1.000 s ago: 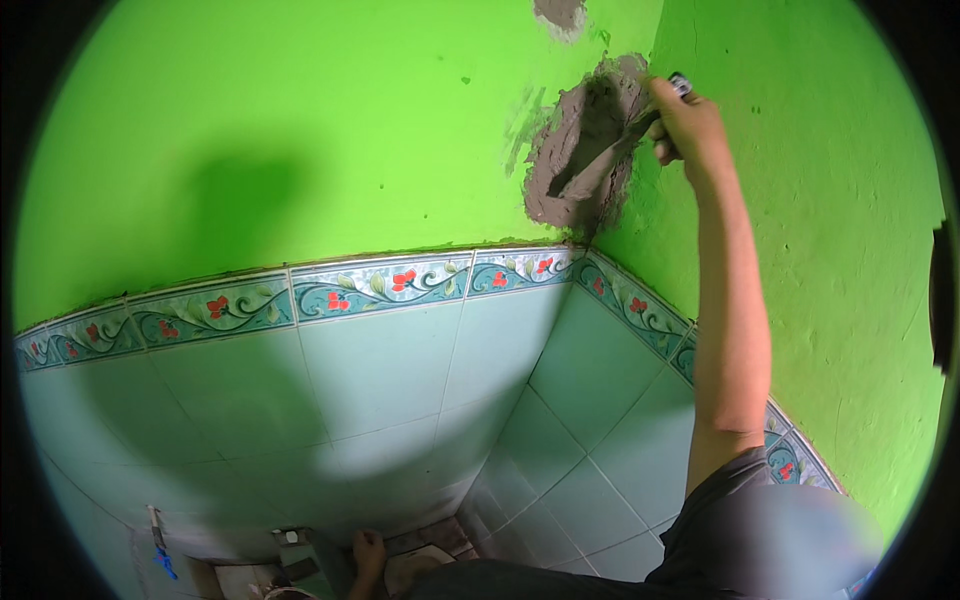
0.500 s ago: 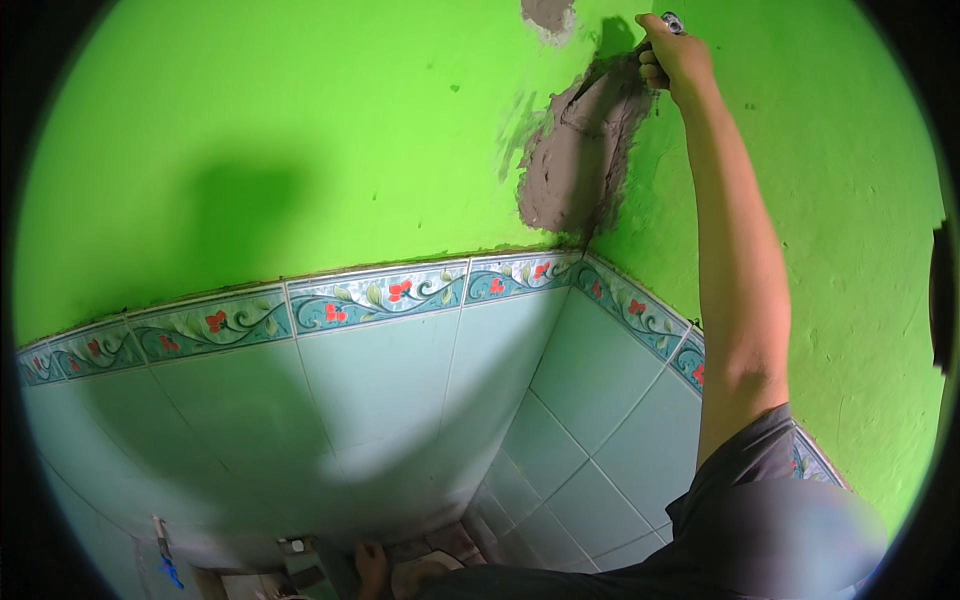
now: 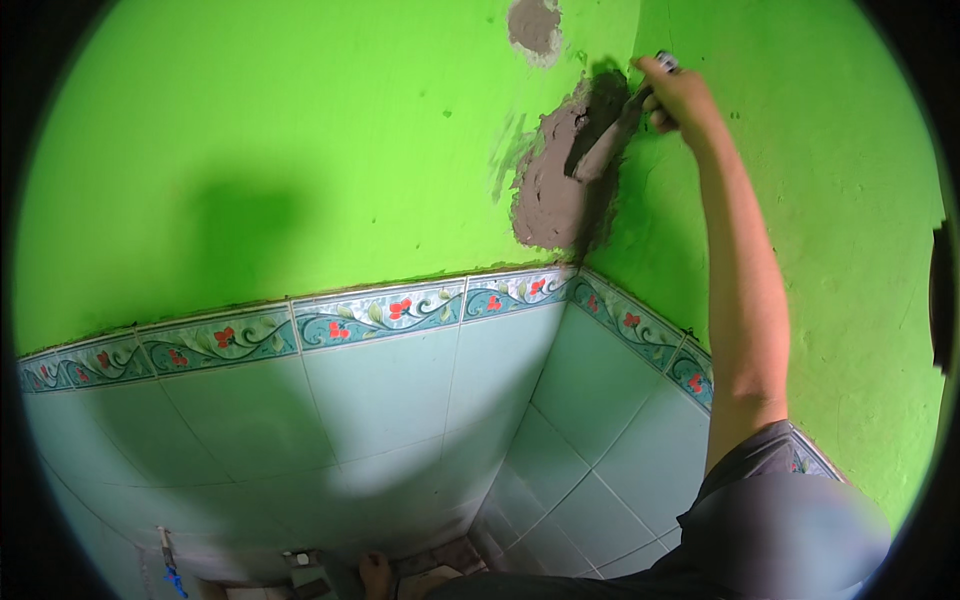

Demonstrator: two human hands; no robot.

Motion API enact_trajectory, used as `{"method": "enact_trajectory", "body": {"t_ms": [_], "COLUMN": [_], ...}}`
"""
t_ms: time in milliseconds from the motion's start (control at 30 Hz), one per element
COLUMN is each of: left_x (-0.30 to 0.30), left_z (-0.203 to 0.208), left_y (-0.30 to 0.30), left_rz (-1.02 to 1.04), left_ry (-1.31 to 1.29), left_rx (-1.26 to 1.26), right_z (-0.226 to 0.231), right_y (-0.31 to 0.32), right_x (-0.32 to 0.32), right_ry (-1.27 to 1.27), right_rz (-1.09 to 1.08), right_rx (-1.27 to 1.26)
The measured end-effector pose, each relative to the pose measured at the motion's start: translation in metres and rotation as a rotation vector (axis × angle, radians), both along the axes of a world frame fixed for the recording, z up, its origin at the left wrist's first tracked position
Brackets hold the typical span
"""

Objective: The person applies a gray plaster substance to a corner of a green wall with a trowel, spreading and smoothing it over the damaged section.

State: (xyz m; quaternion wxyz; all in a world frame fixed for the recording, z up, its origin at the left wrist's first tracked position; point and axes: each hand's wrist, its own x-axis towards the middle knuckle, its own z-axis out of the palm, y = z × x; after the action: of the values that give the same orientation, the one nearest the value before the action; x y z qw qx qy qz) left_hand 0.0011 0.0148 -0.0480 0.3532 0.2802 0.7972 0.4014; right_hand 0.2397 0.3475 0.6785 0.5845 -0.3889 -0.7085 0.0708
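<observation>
At the upper right, my right hand (image 3: pixel 682 100) is closed round the handle of a trowel (image 3: pixel 612 140). The trowel's blade slants down to the left, over a patch of grey-brown wet mortar (image 3: pixel 543 195) on the green wall by the corner. Whether the whole blade presses on the mortar, I cannot tell. The patch is rough and smeared at its left edge, and a dark shadow of the hand and tool falls across it. Above is a smaller round mortar patch (image 3: pixel 535 28). My left hand is not in view.
A flowered border (image 3: pixel 380 315) runs under the green paint, above pale green wall tiles (image 3: pixel 390 385). A tap with a blue handle (image 3: pixel 173 570) sticks out at the lower left. What looks like a bare foot (image 3: pixel 375 575) shows at the lower edge.
My right hand has moved down a little with the trowel, and more of its blade now shows over the mortar. The view has tilted slightly upward.
</observation>
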Motion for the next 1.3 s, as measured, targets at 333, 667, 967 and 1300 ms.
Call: {"method": "enact_trajectory", "body": {"t_ms": [333, 667, 967, 1300], "left_x": [-0.004, 0.005, -0.003, -0.008], "left_z": [0.012, -0.010, -0.011, -0.030], "left_y": [0.006, -0.009, -0.004, 0.004], "left_rz": [0.010, 0.099, 0.115, 0.148], "left_ry": [0.012, -0.103, -0.162, -0.129], "left_rx": [-0.001, 0.012, -0.027, -0.061], "right_z": [0.024, 0.061, 0.086, 0.078], "right_y": [0.021, 0.031, 0.037, -0.002], "right_x": [-0.027, -0.036, -0.041, -0.038], "right_ry": [0.009, 0.002, -0.062, 0.002], "right_rz": [0.036, 0.053, -0.007, -0.074], "right_rx": [0.076, 0.128, 0.225, 0.206]}}
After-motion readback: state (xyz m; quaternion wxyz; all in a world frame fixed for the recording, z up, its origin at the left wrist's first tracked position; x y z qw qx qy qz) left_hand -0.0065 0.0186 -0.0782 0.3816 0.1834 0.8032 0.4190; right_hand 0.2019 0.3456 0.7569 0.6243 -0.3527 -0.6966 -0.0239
